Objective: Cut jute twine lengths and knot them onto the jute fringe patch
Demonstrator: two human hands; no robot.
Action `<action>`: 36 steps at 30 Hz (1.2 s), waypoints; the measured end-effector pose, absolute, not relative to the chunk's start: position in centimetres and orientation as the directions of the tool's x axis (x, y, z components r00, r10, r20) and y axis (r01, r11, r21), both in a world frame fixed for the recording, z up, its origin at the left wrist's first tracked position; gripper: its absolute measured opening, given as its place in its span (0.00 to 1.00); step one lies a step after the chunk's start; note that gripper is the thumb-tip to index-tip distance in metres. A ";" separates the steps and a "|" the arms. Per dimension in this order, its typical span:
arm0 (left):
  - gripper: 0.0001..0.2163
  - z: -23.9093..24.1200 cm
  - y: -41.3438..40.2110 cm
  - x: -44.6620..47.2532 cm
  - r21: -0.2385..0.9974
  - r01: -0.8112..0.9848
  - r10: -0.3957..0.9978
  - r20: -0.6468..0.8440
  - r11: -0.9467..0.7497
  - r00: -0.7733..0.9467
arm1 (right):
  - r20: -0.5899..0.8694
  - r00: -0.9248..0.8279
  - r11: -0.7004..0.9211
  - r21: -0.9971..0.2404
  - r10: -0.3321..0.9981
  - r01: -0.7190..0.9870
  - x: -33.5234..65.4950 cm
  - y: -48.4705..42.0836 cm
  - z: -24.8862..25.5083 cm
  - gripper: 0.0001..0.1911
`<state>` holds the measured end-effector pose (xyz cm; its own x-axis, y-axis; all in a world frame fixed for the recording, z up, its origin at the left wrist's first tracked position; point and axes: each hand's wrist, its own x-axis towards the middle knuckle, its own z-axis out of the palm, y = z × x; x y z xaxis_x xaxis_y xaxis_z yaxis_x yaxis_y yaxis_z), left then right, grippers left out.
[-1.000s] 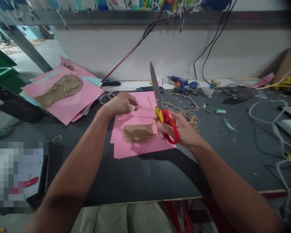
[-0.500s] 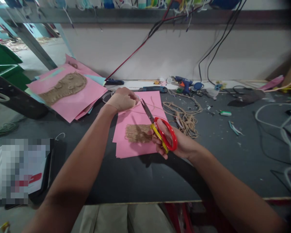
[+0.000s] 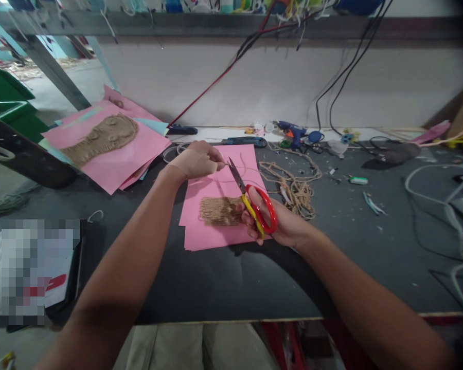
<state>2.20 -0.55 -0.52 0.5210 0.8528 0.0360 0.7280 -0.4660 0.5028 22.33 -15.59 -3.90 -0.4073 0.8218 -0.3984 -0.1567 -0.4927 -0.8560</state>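
My right hand (image 3: pixel 283 226) grips red-and-yellow scissors (image 3: pixel 254 203), blades pointing up-left toward my left hand. My left hand (image 3: pixel 198 160) is closed, pinching a thin jute string (image 3: pixel 247 168) that runs right to a loose twine heap (image 3: pixel 293 187). The blade tips sit just right of my left fingertips, at the string. Beneath both hands lies a pink paper sheet (image 3: pixel 216 234) with a rectangular patch of glued jute strands (image 3: pixel 219 210).
A stack of pink sheets (image 3: pixel 111 154) with a jute shape lies at the back left. A blue glue gun (image 3: pixel 291 131), cables, scraps and white tubing (image 3: pixel 440 174) clutter the back and right of the dark table (image 3: pixel 216 288). A green crate stands far left.
The scissors came down from upright to low over the pink sheet, then edged closer to my left fingertips. My left hand stayed in place pinching the string.
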 end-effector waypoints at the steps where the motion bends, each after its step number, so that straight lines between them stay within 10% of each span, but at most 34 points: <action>1: 0.14 -0.6 -0.5 2.1 0.507 0.723 0.849 0.031 -0.469 0.528 | -0.396 -0.407 -0.489 -0.858 0.823 -0.156 22.3 -15.6 -4.0 0.26; 36: 0.15 0.1 -0.9 2.5 0.496 0.717 0.822 -0.011 -0.490 0.569 | -0.388 -0.339 -0.445 -0.889 0.857 -0.108 22.1 -15.6 -4.3 0.32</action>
<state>2.51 -0.91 0.07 0.5690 0.8222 -0.0108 0.7170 -0.4897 0.4961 22.13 -15.63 -4.27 -0.3386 0.8573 -0.3879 -0.1083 -0.4450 -0.8890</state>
